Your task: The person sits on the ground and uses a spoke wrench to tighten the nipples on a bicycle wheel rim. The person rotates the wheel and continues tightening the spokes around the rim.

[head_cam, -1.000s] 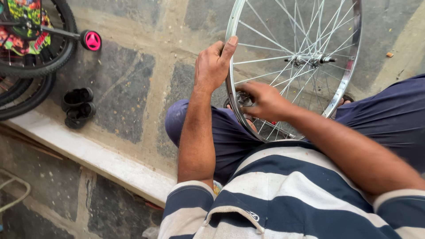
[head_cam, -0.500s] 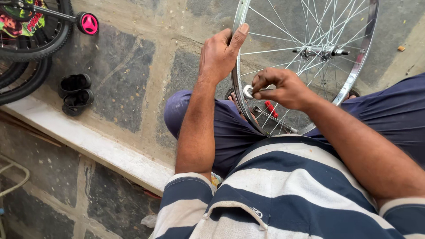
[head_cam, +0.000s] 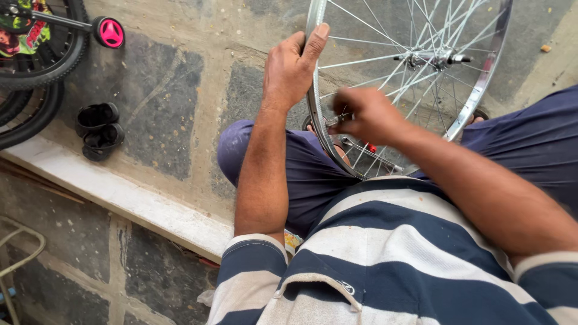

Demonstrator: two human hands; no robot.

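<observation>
Steadily held: the left hand (head_cam: 291,71) grips the bare wheel rim (head_cam: 313,102) at its outer edge.
Right hand (head_cam: 368,115), blurred, pinches a small tool at the spokes (head_cam: 385,57); stone floor (head_cam: 168,102) lies open leftward.

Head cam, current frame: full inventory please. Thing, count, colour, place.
spoked wheel rim: 1, silver, bare of tyre, upright between the knees, top right
hub: 1, silver, centre of the wheel
small red item: 1, seen through the lower spokes; too small to identify
bicycle tyres: at least 2, black, top left corner, partly cut off
training wheel: 1, pink and black, top left
sandals: 1 pair, black, on the stone floor at left
stone floor: grey slabs, pale joints
ledge: 1, whitish, running diagonally at lower left
striped shirt: 1, navy and white, bottom
trousers: navy, on both knees
left hand: gripping the rim's left edge
right hand: blurred, at the lower spokes, pinching something small
</observation>
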